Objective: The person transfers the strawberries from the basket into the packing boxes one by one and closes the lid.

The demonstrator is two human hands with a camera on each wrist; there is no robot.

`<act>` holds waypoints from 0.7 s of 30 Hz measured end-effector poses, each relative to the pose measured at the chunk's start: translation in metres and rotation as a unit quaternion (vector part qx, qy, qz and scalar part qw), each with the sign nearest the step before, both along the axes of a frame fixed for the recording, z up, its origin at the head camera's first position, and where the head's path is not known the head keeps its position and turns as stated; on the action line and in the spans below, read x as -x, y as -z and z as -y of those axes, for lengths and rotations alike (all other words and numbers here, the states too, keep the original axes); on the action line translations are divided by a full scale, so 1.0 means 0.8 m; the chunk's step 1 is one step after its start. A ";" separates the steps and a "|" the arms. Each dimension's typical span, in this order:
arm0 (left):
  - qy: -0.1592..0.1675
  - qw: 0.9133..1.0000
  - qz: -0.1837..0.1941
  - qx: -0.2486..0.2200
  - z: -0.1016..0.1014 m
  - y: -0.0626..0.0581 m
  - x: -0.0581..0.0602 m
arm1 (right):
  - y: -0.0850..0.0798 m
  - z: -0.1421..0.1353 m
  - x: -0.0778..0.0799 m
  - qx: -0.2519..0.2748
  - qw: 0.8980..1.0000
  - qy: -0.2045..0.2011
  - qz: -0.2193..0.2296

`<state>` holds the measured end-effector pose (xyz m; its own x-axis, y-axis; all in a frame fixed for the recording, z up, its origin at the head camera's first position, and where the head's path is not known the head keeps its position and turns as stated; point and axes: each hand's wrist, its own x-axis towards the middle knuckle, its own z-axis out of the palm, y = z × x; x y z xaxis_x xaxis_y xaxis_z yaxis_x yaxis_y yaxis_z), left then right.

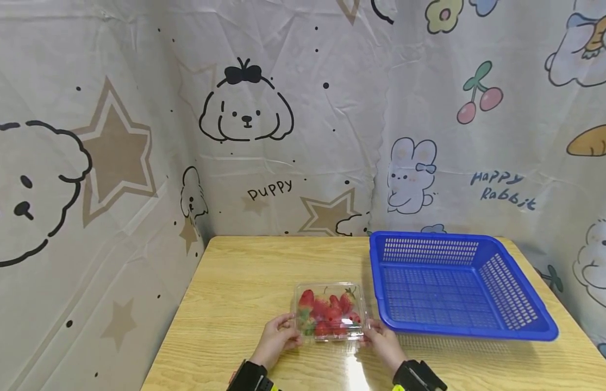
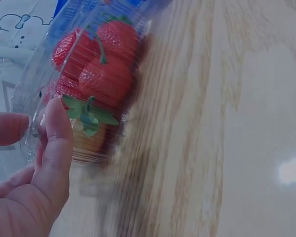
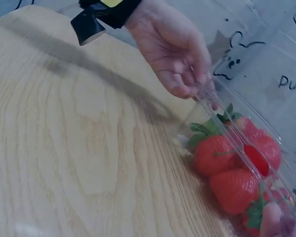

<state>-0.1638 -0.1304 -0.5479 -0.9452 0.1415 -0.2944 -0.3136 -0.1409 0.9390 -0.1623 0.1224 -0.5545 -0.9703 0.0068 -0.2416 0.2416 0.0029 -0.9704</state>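
A clear plastic clamshell box [image 1: 327, 284] stands low over or on the table, left of the basket; whether its base touches the wood I cannot tell. Inside lie several red strawberries [image 1: 333, 313] with green leaves, seen through the closed lid. My left hand [image 1: 275, 341] grips the box's left edge, and in the left wrist view its thumb and fingers [image 2: 57, 131] pinch the rim. At the opposite edge my right hand [image 1: 383, 343] holds the box near its front corner. Only the fingertips [image 3: 276, 222] of that hand show in the right wrist view.
A large blue plastic basket [image 1: 435, 298] with slotted walls stands on the right of the wooden table [image 1: 249, 266], close to my right hand. Printed cloth [image 1: 327, 146] hangs behind and along the sides of the table.
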 end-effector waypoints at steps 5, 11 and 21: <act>-0.005 1.000 -0.003 0.012 -0.001 -0.001 0.000 | 0.011 -0.005 0.002 0.047 0.999 -0.008 -0.001; -0.012 1.000 -0.008 0.026 -0.002 -0.003 0.001 | 0.013 -0.007 0.002 0.072 0.997 -0.019 -0.013; -0.012 0.999 -0.006 0.031 -0.002 -0.003 0.002 | 0.005 -0.003 0.001 0.052 0.999 -0.002 0.014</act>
<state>-0.1651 -0.1285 -0.5457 -0.9516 0.1007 -0.2903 -0.2992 -0.0896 0.9500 -0.1628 0.1248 -0.5588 -0.9630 -0.0229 -0.2685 0.2694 -0.0964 -0.9582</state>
